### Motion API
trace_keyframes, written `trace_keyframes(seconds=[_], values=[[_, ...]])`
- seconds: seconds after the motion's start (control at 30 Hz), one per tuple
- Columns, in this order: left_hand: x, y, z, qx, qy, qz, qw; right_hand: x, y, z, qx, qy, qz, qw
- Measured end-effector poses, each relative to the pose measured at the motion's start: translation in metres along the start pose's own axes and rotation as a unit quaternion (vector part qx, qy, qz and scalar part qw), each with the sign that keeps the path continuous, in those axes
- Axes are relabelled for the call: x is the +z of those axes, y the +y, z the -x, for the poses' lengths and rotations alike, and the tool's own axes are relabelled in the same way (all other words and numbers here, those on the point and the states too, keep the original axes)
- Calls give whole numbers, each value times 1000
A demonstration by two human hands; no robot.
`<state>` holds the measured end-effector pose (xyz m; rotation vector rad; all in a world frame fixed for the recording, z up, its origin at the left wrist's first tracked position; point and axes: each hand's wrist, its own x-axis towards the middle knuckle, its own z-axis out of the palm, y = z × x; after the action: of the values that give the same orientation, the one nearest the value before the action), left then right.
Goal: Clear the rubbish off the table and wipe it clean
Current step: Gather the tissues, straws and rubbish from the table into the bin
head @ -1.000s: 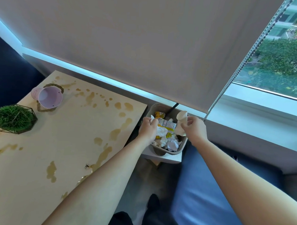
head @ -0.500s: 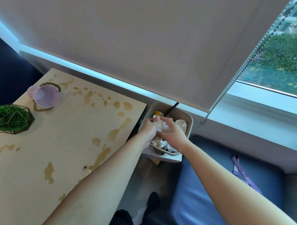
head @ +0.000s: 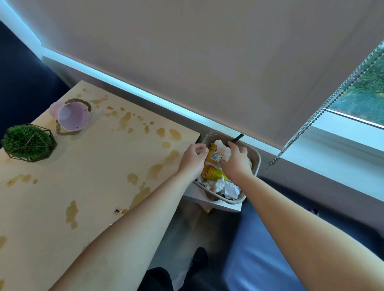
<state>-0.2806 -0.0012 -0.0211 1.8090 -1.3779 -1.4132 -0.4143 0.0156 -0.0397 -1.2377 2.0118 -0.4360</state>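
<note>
At the far left a green plant (head: 27, 142) sits in a wire frame on the table (head: 61, 191). Just beyond it a pink cup (head: 71, 118) lies tipped on its side, mouth toward me, on a ring of rope. Brown spill stains (head: 131, 121) dot the wood from the cup across to the right edge, and more run down the near side.

Past the table's right edge stands the bin (head: 254, 162), heaped with rubbish: yellow wrappers (head: 214, 172) in the middle, crumpled white paper (head: 225, 186) at the near end, and a black stick (head: 237, 138) poking up at the back.

Both hands are over the bin. The left hand (head: 192, 158) is at its left rim, fingers curled in close; whether they pinch the wrapper edge beside them I cannot tell. The right hand (head: 237, 161) lies palm-down on the heap, fingers bent over a wad of white paper (head: 222, 146) and pressing on it.

To the right a bead chain (head: 332, 100) hangs from the blind (head: 211, 59), with the window (head: 373, 97) behind and a blue seat (head: 265, 256) below.
</note>
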Motion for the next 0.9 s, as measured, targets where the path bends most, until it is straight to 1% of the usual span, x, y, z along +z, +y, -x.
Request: trace_keyframes(seconds=[0.07,0.17,0.27,0.33,0.43,0.6,0.77,0.9], values=[[-5,-3,0,18,16,-16,1000,2,2,-1,17,-30,43,998],[-17,-7,3,41,37,-39,998,6,0,4,12,-48,54,997],[-37,-15,10,56,64,-55,995,15,-17,13,-24,-58,78,995],[-52,-20,15,54,77,-65,993,22,-33,20,-48,-67,70,994],[-84,-28,29,48,127,-83,987,38,-66,33,-118,-87,68,987],[-149,-48,60,35,195,-69,978,72,-122,62,-214,-108,96,966],[-211,-82,102,9,263,-113,958,115,-172,105,-289,-163,142,933],[-252,-118,144,-44,271,-154,949,151,-199,145,-327,-202,179,906]])
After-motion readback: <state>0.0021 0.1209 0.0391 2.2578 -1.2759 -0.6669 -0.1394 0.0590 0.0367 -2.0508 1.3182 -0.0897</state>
